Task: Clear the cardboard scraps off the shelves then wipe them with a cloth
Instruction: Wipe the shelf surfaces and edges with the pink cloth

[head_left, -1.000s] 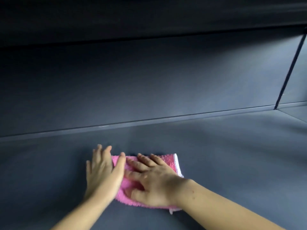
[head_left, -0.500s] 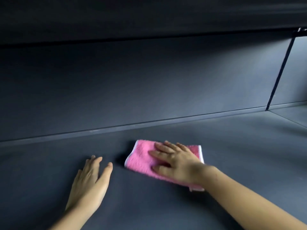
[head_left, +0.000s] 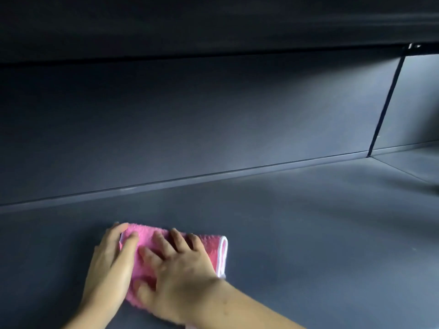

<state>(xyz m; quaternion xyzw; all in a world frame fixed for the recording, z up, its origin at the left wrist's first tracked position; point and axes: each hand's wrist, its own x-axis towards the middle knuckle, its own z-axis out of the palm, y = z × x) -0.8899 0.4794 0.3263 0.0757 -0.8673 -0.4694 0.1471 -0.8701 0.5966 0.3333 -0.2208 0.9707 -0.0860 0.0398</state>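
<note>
A folded pink cloth (head_left: 211, 246) with a white hem lies flat on the dark grey shelf (head_left: 308, 233). My right hand (head_left: 180, 271) presses down on it with fingers spread, palm over its middle. My left hand (head_left: 109, 264) lies flat beside it, with the thumb and fingertips resting on the cloth's left edge. No cardboard scraps are visible on this shelf.
The shelf's back panel (head_left: 213, 119) rises behind the hands. A vertical divider (head_left: 387, 100) stands at the right, with another shelf bay (head_left: 418, 162) beyond it. The underside of the shelf above (head_left: 213, 24) spans the top.
My right hand slid the cloth right and away from my left hand, then back left. Now the cloth again touches my left hand, closer to me than half a second ago.
</note>
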